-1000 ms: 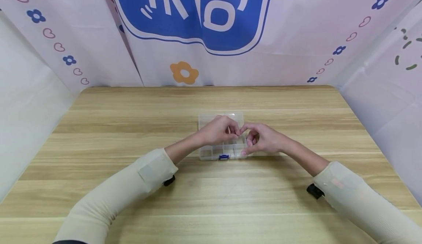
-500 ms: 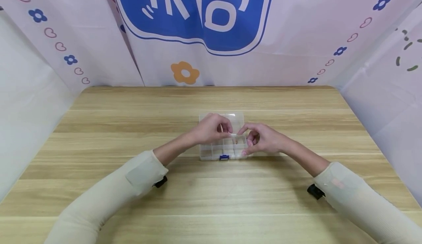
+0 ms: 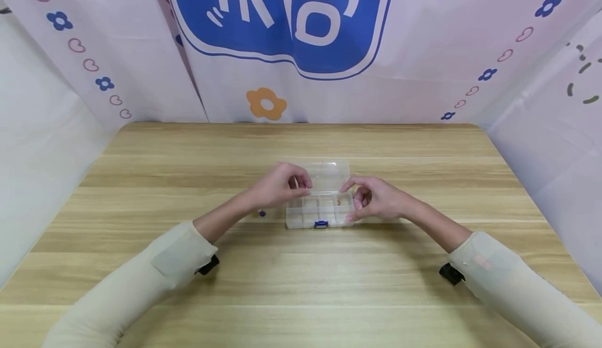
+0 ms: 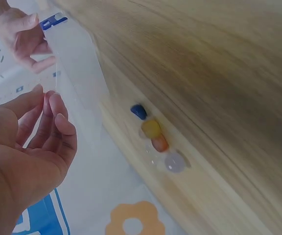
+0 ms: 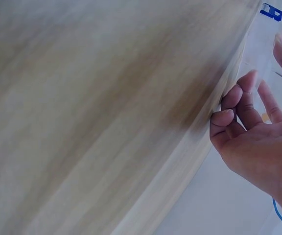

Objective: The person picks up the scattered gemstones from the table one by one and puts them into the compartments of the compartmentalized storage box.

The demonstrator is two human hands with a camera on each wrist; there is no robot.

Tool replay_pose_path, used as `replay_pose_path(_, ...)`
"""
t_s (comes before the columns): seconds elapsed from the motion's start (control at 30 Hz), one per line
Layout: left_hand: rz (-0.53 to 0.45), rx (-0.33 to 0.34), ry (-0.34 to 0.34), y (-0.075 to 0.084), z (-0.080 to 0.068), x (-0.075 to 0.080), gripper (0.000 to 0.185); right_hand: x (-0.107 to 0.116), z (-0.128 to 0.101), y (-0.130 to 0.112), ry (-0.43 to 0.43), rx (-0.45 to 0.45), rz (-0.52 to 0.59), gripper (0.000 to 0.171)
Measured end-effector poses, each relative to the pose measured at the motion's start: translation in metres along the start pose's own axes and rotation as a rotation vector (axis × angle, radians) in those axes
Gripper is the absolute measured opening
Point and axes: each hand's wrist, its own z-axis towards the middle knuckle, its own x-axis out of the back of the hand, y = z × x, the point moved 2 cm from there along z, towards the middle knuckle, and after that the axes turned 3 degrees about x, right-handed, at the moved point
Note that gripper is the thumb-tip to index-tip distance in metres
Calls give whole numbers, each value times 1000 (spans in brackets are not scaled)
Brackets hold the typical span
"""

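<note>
Two hands at one clear plastic compartment box (image 3: 320,209), which sits near the middle of the wooden table (image 3: 301,275), lid (image 3: 329,170) open and folded back toward the far edge. Blue latch (image 3: 321,224) on the near wall of the box. Compartments in two rows; a small brownish item shows in one of the far-row cells, too small to tell what. Right hand (image 3: 373,199) at the box's right end: thumb against the near right corner, forefinger arched over the far right cell, fingers curled round that end of the box. Left hand (image 3: 279,186) at the far left corner of the box, fingers loosely curled, tips just over the rim; the left wrist view shows the palm bare, fingers relaxed and holding nothing. Four small beads (image 4: 155,137) lie in a row on the table just left of the box: blue, yellow, orange, pale lilac; from the head view only the blue one shows, under the left wrist. Cream sleeves on both forearms. Backdrop behind the table: pale cloth with a blue emblem (image 3: 282,19) and an orange flower (image 3: 266,103).
</note>
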Motion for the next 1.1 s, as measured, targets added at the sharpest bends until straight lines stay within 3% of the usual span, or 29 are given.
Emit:
replay_pose_path(0.83,-3,20,88,-30,-34,24,6,0,-1,-1,-4,2,8,57)
replay_pose_path(1.1,-14,43,77,-45,-45,28,5,0,-1,0,-4,3,5,57)
